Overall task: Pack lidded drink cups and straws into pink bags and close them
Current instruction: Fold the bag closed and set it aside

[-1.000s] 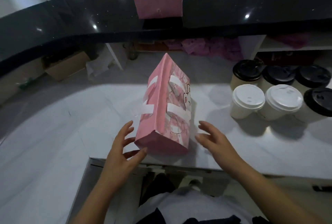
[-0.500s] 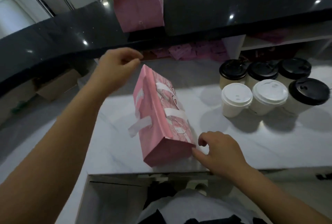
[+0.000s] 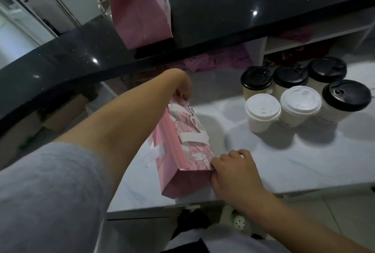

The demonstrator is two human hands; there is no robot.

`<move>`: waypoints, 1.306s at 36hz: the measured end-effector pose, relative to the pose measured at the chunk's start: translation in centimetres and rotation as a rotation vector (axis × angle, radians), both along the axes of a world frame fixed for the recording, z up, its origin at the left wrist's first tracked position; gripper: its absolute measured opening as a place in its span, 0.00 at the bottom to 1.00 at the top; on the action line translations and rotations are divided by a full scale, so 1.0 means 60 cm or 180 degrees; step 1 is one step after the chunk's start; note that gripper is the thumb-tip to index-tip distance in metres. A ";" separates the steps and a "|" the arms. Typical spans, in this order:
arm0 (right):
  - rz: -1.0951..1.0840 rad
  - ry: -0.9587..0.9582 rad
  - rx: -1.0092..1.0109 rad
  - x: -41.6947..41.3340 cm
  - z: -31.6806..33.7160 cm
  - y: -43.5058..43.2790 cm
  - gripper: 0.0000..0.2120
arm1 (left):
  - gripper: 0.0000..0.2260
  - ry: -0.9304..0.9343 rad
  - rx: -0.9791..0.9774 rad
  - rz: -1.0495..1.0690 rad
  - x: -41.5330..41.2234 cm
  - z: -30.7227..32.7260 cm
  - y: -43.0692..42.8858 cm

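Lying on the white marbled desk point(image 3: 284, 163), a pink bag point(image 3: 182, 151) is being gripped by left hand point(image 3: 182, 88) fingers and right hand point(image 3: 233, 169) fingers, beneath a glossy black ledge point(image 3: 243, 9).

— What do I have on the desk point(image 3: 284, 163) from my feed?

— A pink bag point(image 3: 183, 151) lying on its side, flat base toward me, white paper handles across its printed face. A second pink bag point(image 3: 142, 9) stands upright on the dark counter behind.

— And the cups?

— Six lidded cups grouped to the right of the lying bag: four with black lids point(image 3: 256, 78), two with white lids point(image 3: 262, 107) in front. All upright. I see no straws.
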State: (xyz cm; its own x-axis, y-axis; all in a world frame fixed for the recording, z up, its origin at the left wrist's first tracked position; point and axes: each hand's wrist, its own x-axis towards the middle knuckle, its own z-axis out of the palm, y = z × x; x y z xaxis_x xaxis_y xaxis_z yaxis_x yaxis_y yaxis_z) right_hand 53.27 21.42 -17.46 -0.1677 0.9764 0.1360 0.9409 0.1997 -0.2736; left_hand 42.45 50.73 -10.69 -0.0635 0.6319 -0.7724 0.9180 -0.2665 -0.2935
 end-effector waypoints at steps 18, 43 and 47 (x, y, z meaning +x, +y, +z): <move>-0.0106 0.0650 0.0023 0.010 -0.030 -0.023 0.07 | 0.19 -0.0231 0.0420 -0.0236 -0.034 0.032 -0.023; -0.0425 0.4135 -0.2461 -0.008 -0.064 0.107 0.20 | 0.14 -0.4989 0.2281 0.4891 -0.231 -0.204 -0.493; -0.0584 0.4243 -0.2490 -0.030 -0.070 0.109 0.16 | 0.15 -0.5230 0.2055 0.5255 -0.206 -0.210 -0.514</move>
